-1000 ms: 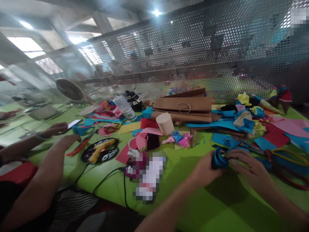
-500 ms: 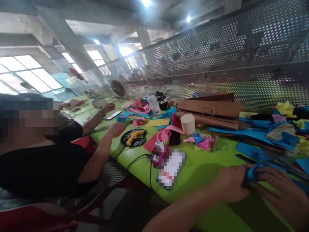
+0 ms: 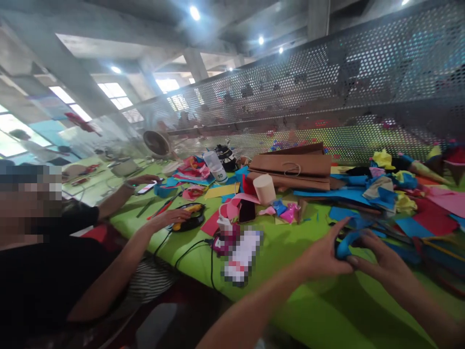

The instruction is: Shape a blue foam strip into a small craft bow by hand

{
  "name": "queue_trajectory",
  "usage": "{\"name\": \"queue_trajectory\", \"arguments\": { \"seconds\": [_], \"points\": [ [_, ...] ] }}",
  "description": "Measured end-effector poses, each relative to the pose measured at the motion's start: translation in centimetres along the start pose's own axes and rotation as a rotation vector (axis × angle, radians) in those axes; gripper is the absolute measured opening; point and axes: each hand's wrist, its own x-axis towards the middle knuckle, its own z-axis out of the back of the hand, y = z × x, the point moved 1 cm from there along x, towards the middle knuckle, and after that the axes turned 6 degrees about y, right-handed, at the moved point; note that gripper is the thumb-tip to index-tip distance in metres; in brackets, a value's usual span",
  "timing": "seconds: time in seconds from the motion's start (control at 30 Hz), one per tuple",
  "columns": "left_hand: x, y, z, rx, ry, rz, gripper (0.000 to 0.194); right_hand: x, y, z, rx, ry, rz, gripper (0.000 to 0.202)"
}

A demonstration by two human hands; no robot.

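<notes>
Left hand: the left hand (image 3: 321, 254) is low in the view above the green counter (image 3: 319, 310), its fingers pinching the near side of a blue paper piece (image 3: 344, 244), one finger raised straight toward the pile behind.
Right hand: the right hand (image 3: 381, 259) meets it from the other side, fingers curled and pinching the same blue paper piece.
Blue paper piece: curled, held between both hands just above the counter, near its front edge.
Middle of counter: black cables (image 3: 189, 249) run past a blurred-out item; just beyond lie pink paper scraps (image 3: 286, 212) and a small beige paper roll (image 3: 265, 188) standing upright.
Co-worker: at the left, a person in a black top rests a hand (image 3: 165, 219) beside a yellow glue gun (image 3: 187, 213); their other hand (image 3: 143, 180) is on a phone (image 3: 147, 187).
Right side: heaps of blue, red and yellow paper (image 3: 395, 194).
Far: stacked brown paper bags (image 3: 290, 169), a clear bottle (image 3: 215, 166), a fan (image 3: 157, 143), a perforated metal screen (image 3: 327, 97).
</notes>
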Motion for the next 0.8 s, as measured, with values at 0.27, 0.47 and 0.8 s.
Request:
{"name": "queue_trajectory", "arguments": {
  "seconds": [0.27, 0.47, 0.8],
  "points": [
    [0.5, 0.5, 0.5, 0.12, 0.106, 0.016, 0.127, -0.3, -0.4, 0.2, 0.131, -0.012, -0.024, 0.035],
    [1.4, 1.5, 6.7, 0.63, -0.374, 0.148, 0.043, 0.0, -0.4, 1.7, 0.347, -0.12, -0.091, 0.033],
    [5.4, 4.7, 8.7, 1.245, -0.619, 0.475, 0.043, 0.4, -1.1, 1.7, 0.34, -0.122, -0.089, 0.034]
  ]
}}
